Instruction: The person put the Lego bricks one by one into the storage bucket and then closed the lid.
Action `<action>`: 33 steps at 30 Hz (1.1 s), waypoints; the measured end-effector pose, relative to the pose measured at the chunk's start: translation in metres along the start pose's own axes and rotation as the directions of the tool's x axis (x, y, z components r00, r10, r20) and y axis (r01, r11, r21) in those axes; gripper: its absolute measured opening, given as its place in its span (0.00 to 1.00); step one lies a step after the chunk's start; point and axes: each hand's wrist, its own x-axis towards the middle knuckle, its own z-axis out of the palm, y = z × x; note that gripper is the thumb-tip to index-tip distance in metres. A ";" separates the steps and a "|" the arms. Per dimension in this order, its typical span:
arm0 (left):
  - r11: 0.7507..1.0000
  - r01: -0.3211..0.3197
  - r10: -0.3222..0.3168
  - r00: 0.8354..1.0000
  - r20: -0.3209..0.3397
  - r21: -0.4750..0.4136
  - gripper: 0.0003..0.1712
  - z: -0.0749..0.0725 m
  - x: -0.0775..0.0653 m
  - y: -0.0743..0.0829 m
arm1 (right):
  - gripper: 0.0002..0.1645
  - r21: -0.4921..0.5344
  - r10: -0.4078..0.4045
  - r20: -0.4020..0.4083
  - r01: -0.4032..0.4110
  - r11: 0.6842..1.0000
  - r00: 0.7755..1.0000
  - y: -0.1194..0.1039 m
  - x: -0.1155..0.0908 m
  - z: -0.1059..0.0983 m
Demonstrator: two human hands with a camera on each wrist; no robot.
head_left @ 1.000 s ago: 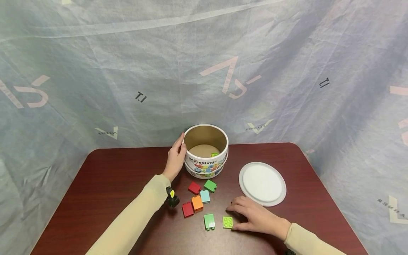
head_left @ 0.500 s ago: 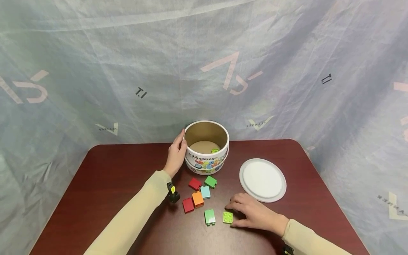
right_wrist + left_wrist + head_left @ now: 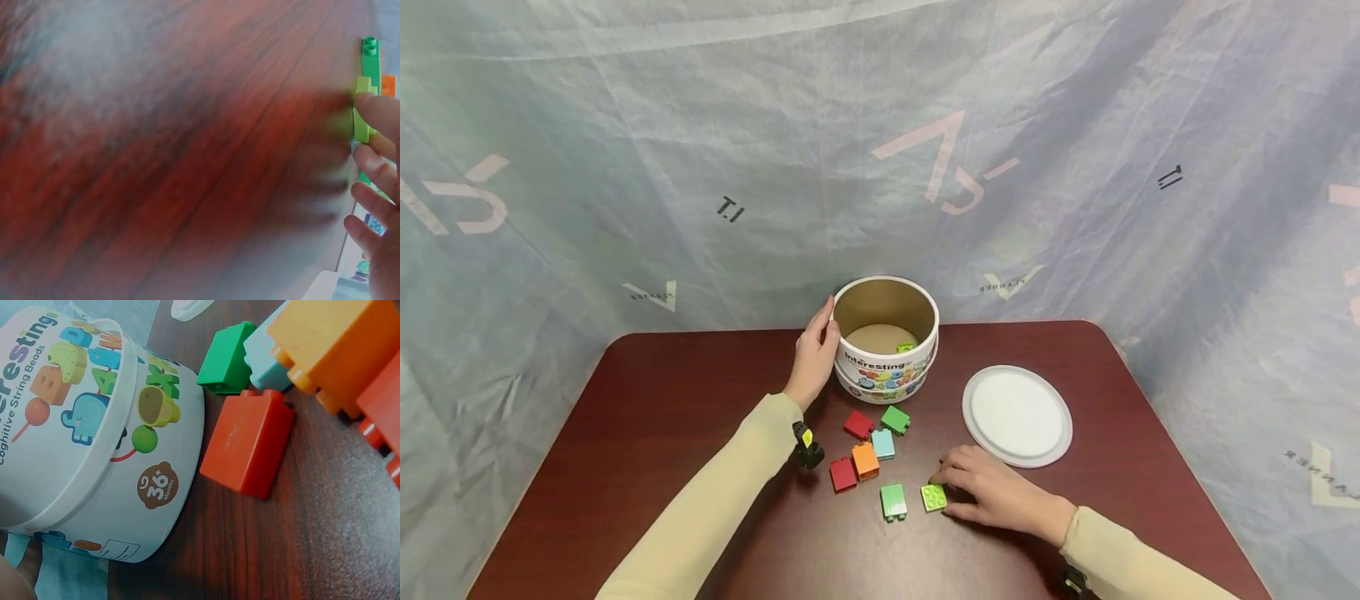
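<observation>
In the head view, the lime brick (image 3: 933,497) has just turned askew at the fingertips of the right hand (image 3: 996,493); half a second ago it lay squarer on the desk (image 3: 662,400). I read that as reaching giving way to gripping. It is also slightly closer to the green brick (image 3: 892,502) beside it, while the left hand (image 3: 814,357) keeps its straight fingers against the outer wall of the bucket (image 3: 867,368) (another lime piece (image 3: 906,348) lies inside).

In the left wrist view, a red brick (image 3: 244,447) sits just beside that wall; barely any hand shows.

In the right wrist view, thumb and finger make a narrow pinch on the lime brick; whether it has left the desk I cannot tell.
</observation>
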 end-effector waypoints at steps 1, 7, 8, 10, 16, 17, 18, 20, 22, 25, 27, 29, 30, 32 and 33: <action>1.000 0.001 -0.001 1.000 0.001 0.002 0.31 0.000 0.000 0.000 | 0.19 -0.002 0.001 0.000 -0.001 1.000 1.000 0.000 0.000 0.000; 1.000 -0.003 0.003 1.000 0.003 -0.005 0.31 0.000 0.000 0.000 | 0.19 -0.005 0.010 0.004 -0.010 1.000 1.000 0.000 0.001 0.000; 1.000 -0.002 0.002 1.000 0.004 -0.003 0.31 0.000 0.000 0.000 | 0.19 -0.003 0.012 0.006 -0.012 1.000 1.000 -0.001 0.000 0.000; 1.000 0.002 -0.002 1.000 0.006 0.001 0.31 0.000 0.000 0.001 | 0.19 0.002 0.016 0.010 -0.016 1.000 1.000 -0.001 0.001 -0.001; 1.000 0.010 -0.010 1.000 0.007 0.005 0.31 0.000 0.000 0.001 | 0.17 0.015 0.015 0.009 -0.015 1.000 1.000 -0.001 0.001 -0.002; 1.000 0.009 -0.010 1.000 0.008 0.004 0.31 0.000 0.000 0.001 | 0.17 0.017 0.014 0.008 -0.014 1.000 1.000 0.000 0.001 -0.002; 1.000 0.010 -0.010 1.000 0.008 0.003 0.31 0.000 0.000 0.001 | 0.18 0.019 0.014 0.007 -0.014 1.000 1.000 0.000 0.001 -0.003; 1.000 0.015 -0.015 1.000 0.010 0.004 0.31 0.000 0.000 0.002 | 0.18 0.026 0.015 0.007 -0.015 1.000 1.000 0.001 0.002 -0.005; 1.000 0.015 -0.016 1.000 0.010 0.005 0.31 0.000 -0.001 0.002 | 0.19 0.028 0.014 0.001 -0.014 1.000 1.000 0.003 0.003 -0.007; 1.000 0.015 -0.015 1.000 0.009 0.008 0.31 0.000 -0.001 0.002 | 0.19 0.016 0.016 -0.006 -0.016 1.000 1.000 0.006 0.006 -0.012; 1.000 0.013 -0.013 1.000 0.008 0.009 0.31 0.000 -0.001 0.002 | 0.20 0.007 0.018 -0.010 -0.017 1.000 1.000 0.007 0.009 -0.016; 1.000 0.012 -0.012 1.000 0.006 0.009 0.31 0.000 0.000 0.002 | 0.20 0.004 0.023 -0.009 -0.023 1.000 1.000 0.008 0.012 -0.020; 1.000 0.011 -0.011 1.000 0.005 0.008 0.31 0.000 0.000 0.001 | 0.20 0.005 0.027 -0.007 -0.027 1.000 1.000 0.008 0.013 -0.022; 1.000 0.009 -0.009 1.000 0.003 0.007 0.31 0.000 0.000 0.001 | 0.20 0.010 0.031 -0.011 -0.031 0.999 0.999 0.009 0.016 -0.026; 1.000 0.008 -0.008 1.000 0.004 0.008 0.31 0.000 -0.001 0.001 | 0.20 0.014 0.033 -0.012 -0.033 0.999 0.999 0.009 0.017 -0.028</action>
